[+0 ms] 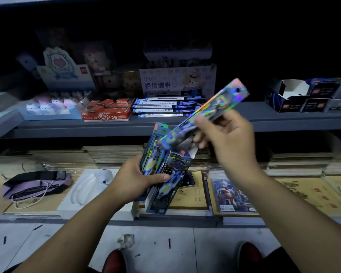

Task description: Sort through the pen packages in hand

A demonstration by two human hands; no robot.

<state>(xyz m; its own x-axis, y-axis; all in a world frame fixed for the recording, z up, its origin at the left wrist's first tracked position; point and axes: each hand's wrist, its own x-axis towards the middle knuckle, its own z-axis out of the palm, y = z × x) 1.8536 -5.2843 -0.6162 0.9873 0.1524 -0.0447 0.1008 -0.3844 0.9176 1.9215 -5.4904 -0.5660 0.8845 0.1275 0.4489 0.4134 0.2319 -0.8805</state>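
My left hand [138,178] grips a dark blue display carton [165,174] that holds several long printed packs, tilted over the lower shelf. My right hand [224,134] pinches one long holographic pack [215,109] by its middle. That pack slants up to the right, its lower end just above the carton's open top and its hang-hole end near the upper shelf's edge. Both forearms reach in from the bottom of the view.
The grey upper shelf [264,117] carries a red 2B box [108,111], flat blue-white packs [165,107], a finger-bandage box [175,79], small animal figures [51,103] and dark cartons [313,97]. Below lie a purple pouch [35,184], a white tray [87,190] and notebooks [232,196].
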